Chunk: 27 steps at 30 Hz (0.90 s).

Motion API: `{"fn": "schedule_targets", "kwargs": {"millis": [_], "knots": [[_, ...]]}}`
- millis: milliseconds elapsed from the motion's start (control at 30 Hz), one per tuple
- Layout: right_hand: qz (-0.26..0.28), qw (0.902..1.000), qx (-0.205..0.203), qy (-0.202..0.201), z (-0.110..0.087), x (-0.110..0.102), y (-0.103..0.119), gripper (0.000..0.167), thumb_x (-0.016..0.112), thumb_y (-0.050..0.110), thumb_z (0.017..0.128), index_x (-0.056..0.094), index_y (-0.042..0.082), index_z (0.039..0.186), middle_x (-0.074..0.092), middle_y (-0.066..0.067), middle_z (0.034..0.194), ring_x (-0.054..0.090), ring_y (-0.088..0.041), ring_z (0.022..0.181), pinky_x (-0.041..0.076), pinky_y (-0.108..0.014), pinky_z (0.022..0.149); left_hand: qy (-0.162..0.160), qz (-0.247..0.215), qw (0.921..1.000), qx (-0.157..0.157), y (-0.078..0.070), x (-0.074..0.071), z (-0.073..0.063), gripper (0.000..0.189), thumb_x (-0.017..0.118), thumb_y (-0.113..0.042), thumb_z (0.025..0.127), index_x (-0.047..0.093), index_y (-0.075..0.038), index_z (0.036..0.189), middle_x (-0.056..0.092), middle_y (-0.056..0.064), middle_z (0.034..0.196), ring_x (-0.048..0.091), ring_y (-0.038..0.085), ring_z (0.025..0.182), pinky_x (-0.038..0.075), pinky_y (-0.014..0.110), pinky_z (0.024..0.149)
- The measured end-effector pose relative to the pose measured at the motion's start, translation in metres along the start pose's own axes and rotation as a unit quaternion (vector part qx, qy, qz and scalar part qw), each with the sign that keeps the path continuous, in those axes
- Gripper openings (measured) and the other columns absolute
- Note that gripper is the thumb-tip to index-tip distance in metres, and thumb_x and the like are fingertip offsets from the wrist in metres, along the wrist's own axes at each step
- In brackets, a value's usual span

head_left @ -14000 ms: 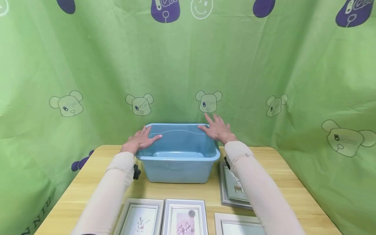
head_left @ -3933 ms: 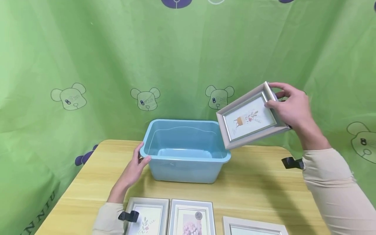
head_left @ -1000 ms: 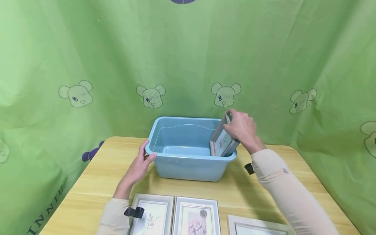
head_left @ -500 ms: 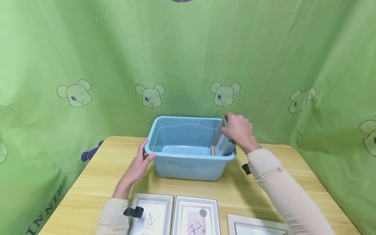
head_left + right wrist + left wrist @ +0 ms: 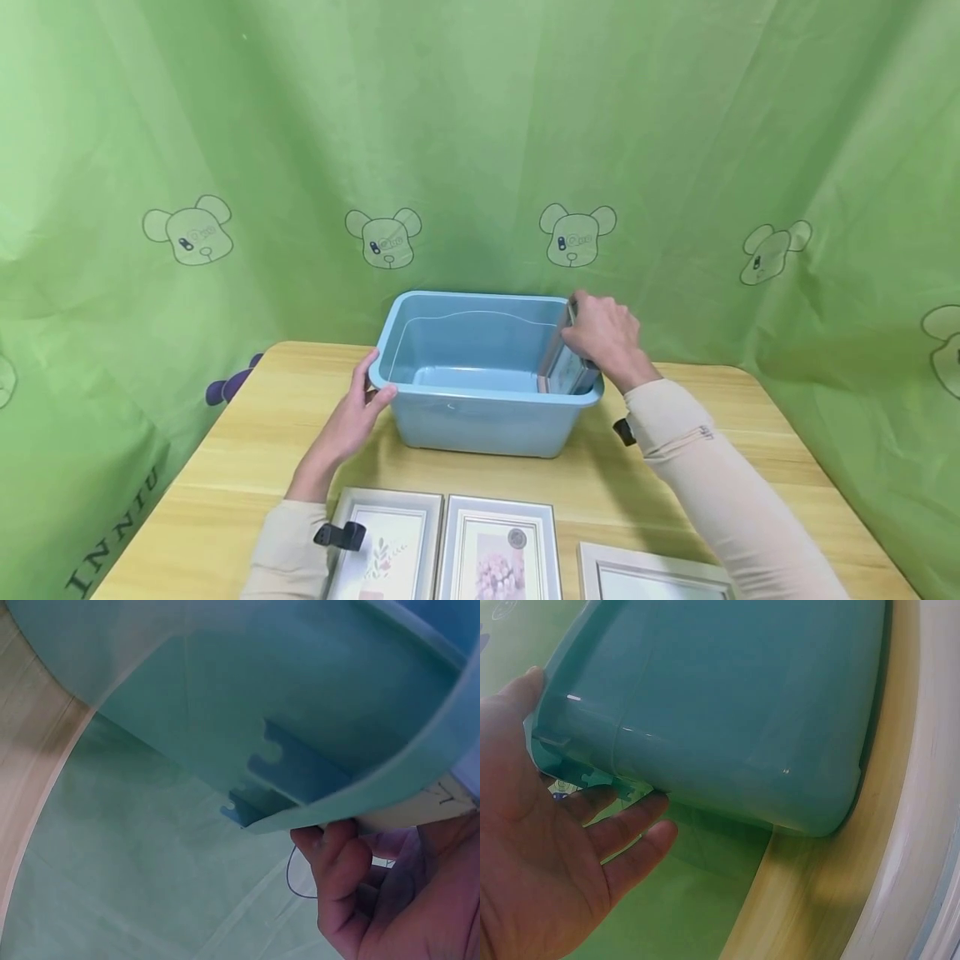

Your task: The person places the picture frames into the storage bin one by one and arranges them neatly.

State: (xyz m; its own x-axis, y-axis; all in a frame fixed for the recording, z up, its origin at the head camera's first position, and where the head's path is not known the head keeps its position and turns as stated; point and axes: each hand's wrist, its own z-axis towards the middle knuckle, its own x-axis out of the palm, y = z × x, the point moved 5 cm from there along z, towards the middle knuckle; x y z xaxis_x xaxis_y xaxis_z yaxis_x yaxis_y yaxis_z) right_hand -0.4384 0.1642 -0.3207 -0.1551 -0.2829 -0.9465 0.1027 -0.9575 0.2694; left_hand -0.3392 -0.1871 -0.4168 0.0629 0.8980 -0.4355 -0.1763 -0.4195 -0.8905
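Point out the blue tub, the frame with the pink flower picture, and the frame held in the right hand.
Blue tub [image 5: 477,425], head view: middle of its front wall.
Pink-flower frame [image 5: 498,557], head view: on its picture.
Held frame [image 5: 566,372], head view: lower part of its front.

The picture frame that lay on the table went up in the air and now leans inside the blue tub's right end, a bit lower than a second ago. Your right hand let go of the tub and holds the frame. Your left hand moved to the tub's front left corner.
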Motion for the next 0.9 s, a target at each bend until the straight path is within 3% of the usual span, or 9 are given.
{"fn": "schedule_targets", "kwargs": {"millis": [200,333,400,700,900], "knots": [[0.000,1.0000,0.005,0.008,0.002,0.002,0.000,0.055,0.060,0.015,0.080,0.050,0.008,0.134,0.064,-0.017,0.087,0.060,-0.026,0.060,0.047,-0.030,0.042,0.003,0.004,0.9999,-0.009,-0.006,0.000,-0.003,0.073,0.046,-0.038,0.102,0.002,-0.018,0.157,0.018,0.026,0.159,0.031,0.041,0.142,0.026,0.050,0.119],[-0.002,0.9998,0.010,0.014,0.003,0.003,-0.001,0.058,0.059,0.017,0.081,0.048,0.009,0.137,0.064,-0.018,0.088,0.060,-0.026,0.062,0.048,-0.031,0.043,0.001,0.007,0.9999,-0.011,0.017,0.003,0.008,0.074,0.046,-0.044,0.101,0.000,-0.026,0.156,0.018,0.022,0.160,0.029,0.038,0.144,0.023,0.050,0.120],[-0.004,0.9997,0.013,0.019,0.003,0.003,-0.001,0.059,0.059,0.019,0.082,0.047,0.010,0.138,0.064,-0.019,0.090,0.060,-0.027,0.063,0.048,-0.031,0.043,0.000,0.011,0.9999,-0.010,0.022,0.004,0.010,0.074,0.045,-0.046,0.101,0.000,-0.027,0.156,0.018,0.021,0.160,0.030,0.037,0.144,0.023,0.049,0.120],[0.003,0.9992,0.006,0.040,-0.001,0.004,-0.003,0.064,0.059,0.028,0.087,0.039,0.010,0.145,0.064,-0.021,0.100,0.061,-0.029,0.071,0.048,-0.032,0.048,0.011,0.005,0.9998,-0.015,-0.002,0.000,0.000,0.074,0.046,-0.040,0.102,0.001,-0.021,0.156,0.019,0.026,0.158,0.029,0.040,0.143,0.024,0.050,0.119],[0.008,0.9993,0.001,0.036,-0.006,0.003,-0.004,0.062,0.054,0.039,0.091,0.039,0.013,0.145,0.063,-0.017,0.099,0.059,-0.029,0.075,0.046,-0.032,0.050,0.005,0.008,0.9999,-0.011,0.014,0.003,0.006,0.074,0.045,-0.043,0.101,-0.001,-0.025,0.156,0.018,0.023,0.160,0.029,0.038,0.144,0.023,0.049,0.120]]}}
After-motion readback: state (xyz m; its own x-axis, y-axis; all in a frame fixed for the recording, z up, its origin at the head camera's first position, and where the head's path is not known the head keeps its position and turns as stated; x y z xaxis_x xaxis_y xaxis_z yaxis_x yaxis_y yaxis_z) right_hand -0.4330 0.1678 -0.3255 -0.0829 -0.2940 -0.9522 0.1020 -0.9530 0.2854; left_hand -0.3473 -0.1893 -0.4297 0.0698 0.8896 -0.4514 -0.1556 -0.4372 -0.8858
